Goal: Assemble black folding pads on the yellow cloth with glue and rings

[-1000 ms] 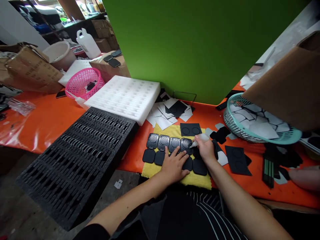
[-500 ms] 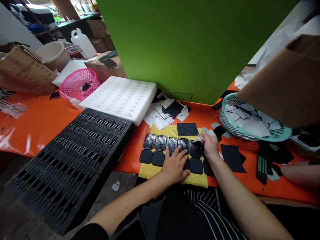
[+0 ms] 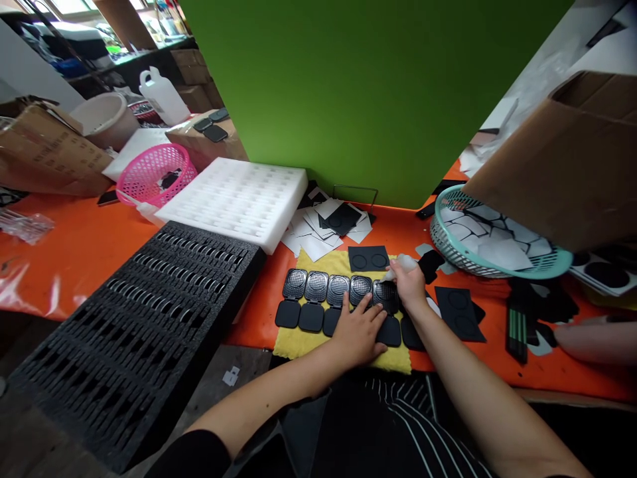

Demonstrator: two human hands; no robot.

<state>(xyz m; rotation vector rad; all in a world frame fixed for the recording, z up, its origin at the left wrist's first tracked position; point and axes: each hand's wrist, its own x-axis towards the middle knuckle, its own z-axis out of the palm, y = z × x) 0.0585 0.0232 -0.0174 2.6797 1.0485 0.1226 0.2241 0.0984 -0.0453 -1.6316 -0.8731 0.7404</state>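
A row of open, hinged black compact-like cases lies on a yellow cloth, their gridded halves at the back and smooth lids toward me. My left hand rests over the row with fingers spread, covering part of the lids. In my right hand is a small whitish squeeze bottle, gripped at a tilt. Its nozzle points down at the gridded half of a case toward the right; whether it touches cannot be made out. Behind the row lies a black sheet with two circle outlines.
A slotted black foam block and a white foam block stand left. A teal basket of cut pieces is right, beneath a cardboard box. A green panel rises behind. Another person's hand shows far right.
My left hand has slid right along the row, uncovering more of a lid on its left. My right hand keeps the bottle at the same case. The whole view has shifted slightly.
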